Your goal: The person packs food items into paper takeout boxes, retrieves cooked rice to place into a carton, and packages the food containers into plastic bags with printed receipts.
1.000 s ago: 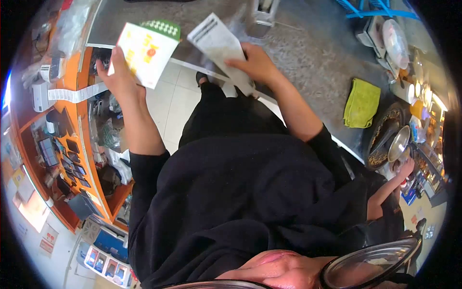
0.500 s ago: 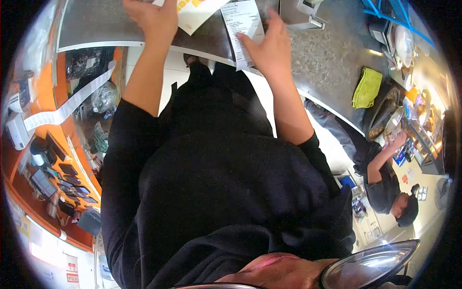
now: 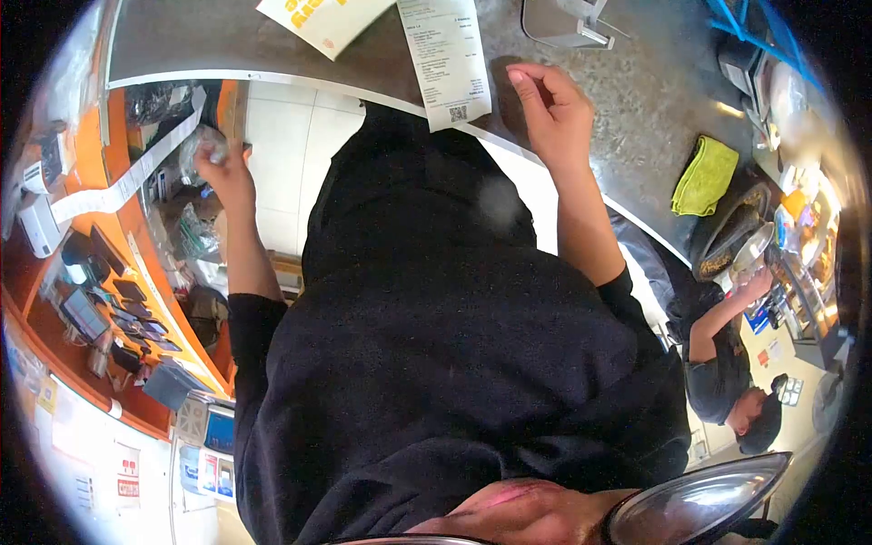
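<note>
My left hand (image 3: 227, 173) is low at the left, beside crumpled clear plastic (image 3: 193, 154) on the orange shelving; its fingers look apart, slightly blurred, and whether they touch the plastic is unclear. Over the counter (image 3: 636, 100), my right hand (image 3: 559, 113) has its fingers curled in and the thumb close to the index finger, with nothing visible between them. Just left of it lies a printed receipt (image 3: 447, 64) with its lower end at the counter edge. A white packet with yellow lettering (image 3: 327, 23) lies further left, partly cut off by the frame.
A long paper strip (image 3: 136, 186) trails from a white printer (image 3: 41, 227). Phones and other devices (image 3: 136, 313) fill the orange shelf. A metal holder (image 3: 568, 23) and a green cloth (image 3: 706, 175) are on the counter. Another person (image 3: 722, 363) works at the right, near pans (image 3: 754, 250).
My left hand has let go of the packet and moved down and left to the shelving. The receipt is out of my right hand, which has moved right with its fingers curled in.
</note>
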The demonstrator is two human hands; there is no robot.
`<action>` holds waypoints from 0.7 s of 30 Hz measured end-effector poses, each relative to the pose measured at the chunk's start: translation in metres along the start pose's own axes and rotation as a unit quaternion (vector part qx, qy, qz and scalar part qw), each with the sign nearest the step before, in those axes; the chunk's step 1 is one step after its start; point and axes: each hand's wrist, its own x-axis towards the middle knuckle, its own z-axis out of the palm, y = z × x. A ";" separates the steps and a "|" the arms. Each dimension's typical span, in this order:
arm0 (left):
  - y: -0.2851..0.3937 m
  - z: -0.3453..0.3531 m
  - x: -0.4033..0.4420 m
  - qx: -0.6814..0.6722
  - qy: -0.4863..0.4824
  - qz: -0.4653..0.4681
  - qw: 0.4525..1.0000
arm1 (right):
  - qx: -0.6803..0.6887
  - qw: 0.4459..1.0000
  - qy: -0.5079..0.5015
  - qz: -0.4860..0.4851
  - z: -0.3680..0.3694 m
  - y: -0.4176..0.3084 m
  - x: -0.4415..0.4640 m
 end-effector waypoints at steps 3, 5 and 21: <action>-0.095 -0.016 -0.053 0.051 -0.158 -0.277 0.946 | 0.022 0.999 -0.020 -0.017 -0.003 0.009 0.007; -0.150 -0.025 -0.102 -0.016 -0.212 -0.345 0.914 | 0.034 0.999 -0.034 -0.026 -0.005 0.013 0.012; -0.132 -0.033 -0.142 0.000 -0.200 -0.365 0.909 | 0.068 0.994 -0.065 -0.063 0.003 0.009 0.027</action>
